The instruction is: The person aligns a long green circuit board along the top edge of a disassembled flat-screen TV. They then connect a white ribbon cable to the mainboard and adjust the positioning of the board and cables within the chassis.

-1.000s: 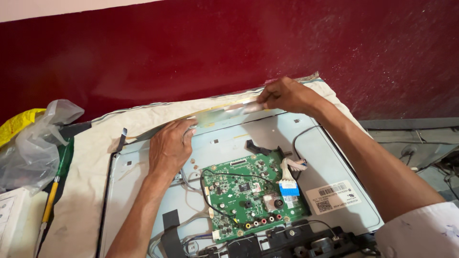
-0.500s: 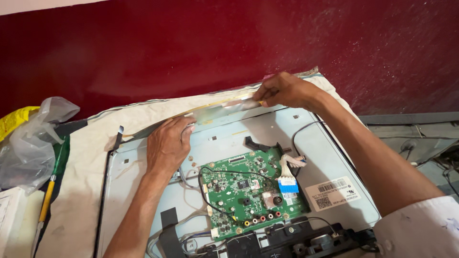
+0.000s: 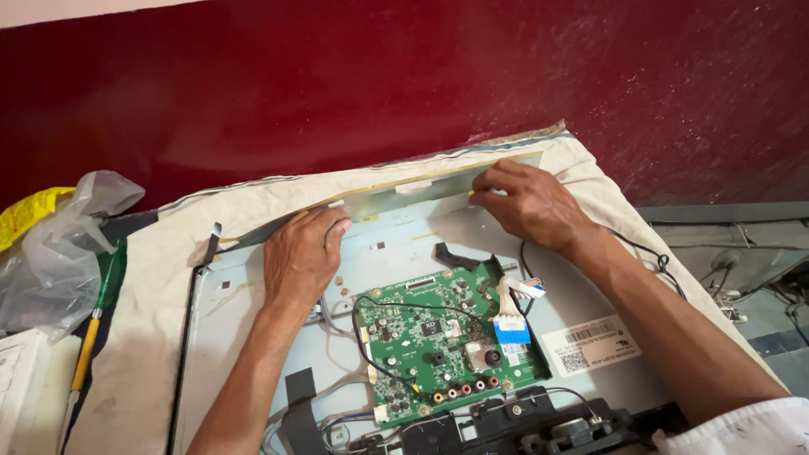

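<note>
Since a moment ago, both hands are moved a little along the top edge. Nearest, the green board [image 3: 438, 341] is left bare. Farther up, the left hand [image 3: 302, 253] is pressed flat; the thin strip [image 3: 421, 192] is pinched by the right hand [image 3: 527, 202], not yet lifted off.

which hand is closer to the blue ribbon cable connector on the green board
Right. The right hand rests on the panel's top edge above the blue connector; the left hand lies farther off, up-left.
</note>
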